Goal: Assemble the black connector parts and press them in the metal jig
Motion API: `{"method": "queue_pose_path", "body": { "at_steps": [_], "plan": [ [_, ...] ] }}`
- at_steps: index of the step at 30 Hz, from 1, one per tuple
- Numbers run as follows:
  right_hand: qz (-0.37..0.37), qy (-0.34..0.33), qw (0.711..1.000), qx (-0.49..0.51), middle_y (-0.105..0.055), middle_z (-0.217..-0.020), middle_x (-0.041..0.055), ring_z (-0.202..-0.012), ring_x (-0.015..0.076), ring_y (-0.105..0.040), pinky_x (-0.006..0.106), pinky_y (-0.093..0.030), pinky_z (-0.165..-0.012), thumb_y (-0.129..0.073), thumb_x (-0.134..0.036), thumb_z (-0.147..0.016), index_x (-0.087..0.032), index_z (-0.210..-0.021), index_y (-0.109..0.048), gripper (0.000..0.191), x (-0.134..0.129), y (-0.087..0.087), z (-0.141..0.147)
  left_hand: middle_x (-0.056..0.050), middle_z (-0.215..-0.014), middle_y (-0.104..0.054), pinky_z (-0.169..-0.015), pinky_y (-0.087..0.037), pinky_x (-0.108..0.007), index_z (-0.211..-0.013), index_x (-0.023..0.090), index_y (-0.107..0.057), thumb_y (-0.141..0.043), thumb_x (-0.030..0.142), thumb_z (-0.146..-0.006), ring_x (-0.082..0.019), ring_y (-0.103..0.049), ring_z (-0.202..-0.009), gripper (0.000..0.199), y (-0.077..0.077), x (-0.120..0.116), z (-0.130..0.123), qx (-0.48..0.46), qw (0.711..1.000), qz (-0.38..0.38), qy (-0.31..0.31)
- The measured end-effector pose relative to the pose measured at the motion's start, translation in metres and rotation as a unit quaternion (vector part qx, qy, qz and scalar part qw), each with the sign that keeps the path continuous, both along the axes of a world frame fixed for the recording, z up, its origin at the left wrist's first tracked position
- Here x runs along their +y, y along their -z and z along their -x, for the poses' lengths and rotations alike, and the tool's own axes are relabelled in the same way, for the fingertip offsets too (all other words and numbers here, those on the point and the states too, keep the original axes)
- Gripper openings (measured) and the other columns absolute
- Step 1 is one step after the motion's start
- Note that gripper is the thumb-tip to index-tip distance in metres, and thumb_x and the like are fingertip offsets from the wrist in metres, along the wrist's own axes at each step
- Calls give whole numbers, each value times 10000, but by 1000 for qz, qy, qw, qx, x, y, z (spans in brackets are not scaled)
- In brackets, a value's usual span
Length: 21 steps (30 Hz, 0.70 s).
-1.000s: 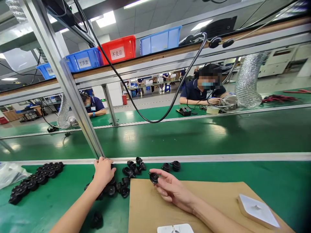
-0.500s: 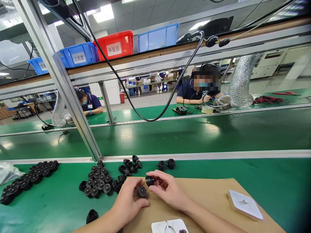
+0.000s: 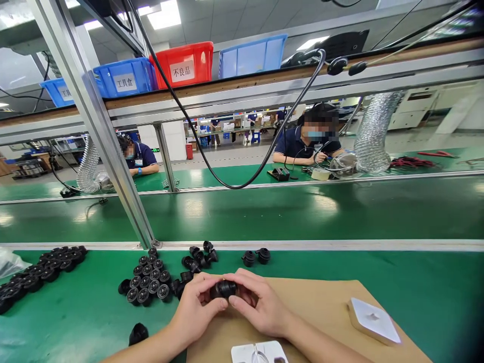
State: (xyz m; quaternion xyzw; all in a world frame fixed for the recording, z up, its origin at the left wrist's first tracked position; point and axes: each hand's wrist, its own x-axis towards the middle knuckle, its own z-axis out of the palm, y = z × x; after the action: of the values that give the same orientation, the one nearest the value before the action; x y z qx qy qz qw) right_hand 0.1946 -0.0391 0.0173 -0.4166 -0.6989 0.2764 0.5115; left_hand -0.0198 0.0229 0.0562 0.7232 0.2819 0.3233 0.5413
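Note:
My left hand (image 3: 196, 306) and my right hand (image 3: 260, 303) meet above the brown cardboard sheet (image 3: 310, 302). Between their fingertips are two black round plastic parts (image 3: 227, 289), one per hand, lined up end to end and touching; fingers partly cover them. Left of my hands, similar black round parts (image 3: 154, 286) stand grouped with their ringed faces up. Loose black parts (image 3: 198, 258) lie behind my left hand, and two more (image 3: 263, 255) sit past the cardboard. A white slotted block (image 3: 242, 354) is at the bottom edge, below my hands.
A white-topped block (image 3: 374, 317) rests on the cardboard at right. Rows of black parts (image 3: 34, 280) and a clear bag (image 3: 11, 263) lie far left. A metal post (image 3: 113, 166) rises from the bench, and a black cable (image 3: 242, 185) hangs ahead. Two people work across the line.
My hands have come together, and the two black parts that were apart now touch end to end. The left one has turned from facing up to lying sideways. The view shifted slightly.

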Motion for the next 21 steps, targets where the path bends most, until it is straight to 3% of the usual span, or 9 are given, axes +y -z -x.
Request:
{"method": "queue_pose_path", "body": {
  "at_steps": [7, 11, 16, 21],
  "plan": [
    [9, -7, 1000, -2, -591, -951, 54, -692, 152, -532, 284, -436, -581, -649, -346, -1005, -239, -1378, -662, 388, 2, 3, 1, -78, -1251, -784, -1110, -532, -416, -1272, 304, -801, -793, 183, -884, -294, -686, -1222, 406, 6, -3, -2, -30, 999, 11, 7],
    [1, -3, 1000, -6, -600, -941, 54, -691, 152, -536, 282, -438, -574, -644, -367, -1011, -228, -1391, -662, 405, 3, 1, 2, -95, -1316, -777, -1158, -516, -467, -1299, 289, -788, -774, 270, -916, -311, -686, -1270, 384, 13, -2, 0, -41, 999, 10, 1],
    [-10, 0, 1000, -19, -622, -951, 67, -729, 172, -558, 300, -457, -604, -626, -356, -1023, -229, -1399, -661, 399, 3, 2, 1, -128, -1312, -776, -1132, -549, -490, -1299, 277, -791, -794, 400, -907, -319, -703, -1248, 410, 19, 0, 2, -59, 998, -5, -30],
    [-43, -2, 998, -44, -655, -954, 73, -809, 200, -600, 319, -484, -659, -615, -295, -1025, -240, -1400, -657, 381, 6, 4, -2, -129, -1262, -799, -1092, -580, -469, -1256, 243, -810, -833, 372, -866, -320, -731, -1193, 412, 17, 1, 1, -59, 997, 31, -40]
  ]
}}
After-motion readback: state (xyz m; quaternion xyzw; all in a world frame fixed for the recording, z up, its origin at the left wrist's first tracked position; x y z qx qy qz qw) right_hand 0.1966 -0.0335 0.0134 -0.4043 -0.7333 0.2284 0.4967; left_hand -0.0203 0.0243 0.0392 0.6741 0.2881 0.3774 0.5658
